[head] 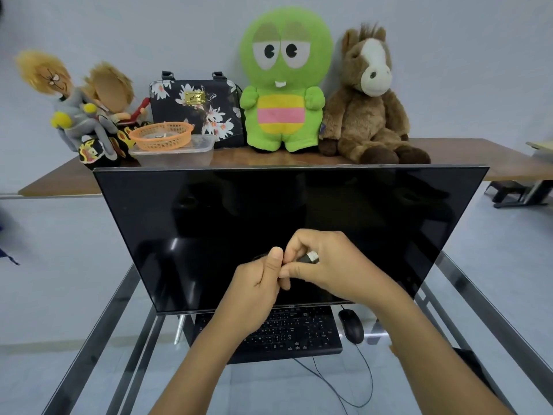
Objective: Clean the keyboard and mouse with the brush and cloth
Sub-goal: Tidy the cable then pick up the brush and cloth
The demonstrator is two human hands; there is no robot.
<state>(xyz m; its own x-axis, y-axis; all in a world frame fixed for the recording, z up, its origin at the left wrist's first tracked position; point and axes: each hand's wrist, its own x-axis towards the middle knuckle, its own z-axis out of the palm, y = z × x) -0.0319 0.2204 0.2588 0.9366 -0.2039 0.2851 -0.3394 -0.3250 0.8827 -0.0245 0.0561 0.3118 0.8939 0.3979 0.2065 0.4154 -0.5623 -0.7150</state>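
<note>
A black keyboard [294, 332] lies on the glass desk under the monitor's lower edge, partly hidden by my left forearm. A black wired mouse [351, 325] sits just right of it, its cable looping toward me. My hands are raised together in front of the dark screen. My right hand [326, 265] grips a small black thing with a silver metal end [311, 258]; what it is I cannot tell. My left hand [257, 290] is curled with its thumb up, touching the right hand's fingers; whether it holds anything is hidden. No cloth is in view.
A large black monitor [239, 223] stands on the metal-framed glass desk [98, 339]. Behind it a wooden table [466, 157] carries plush toys, a floral handbag [194, 106], an orange basket [161, 135] and a clear plastic box [176, 152].
</note>
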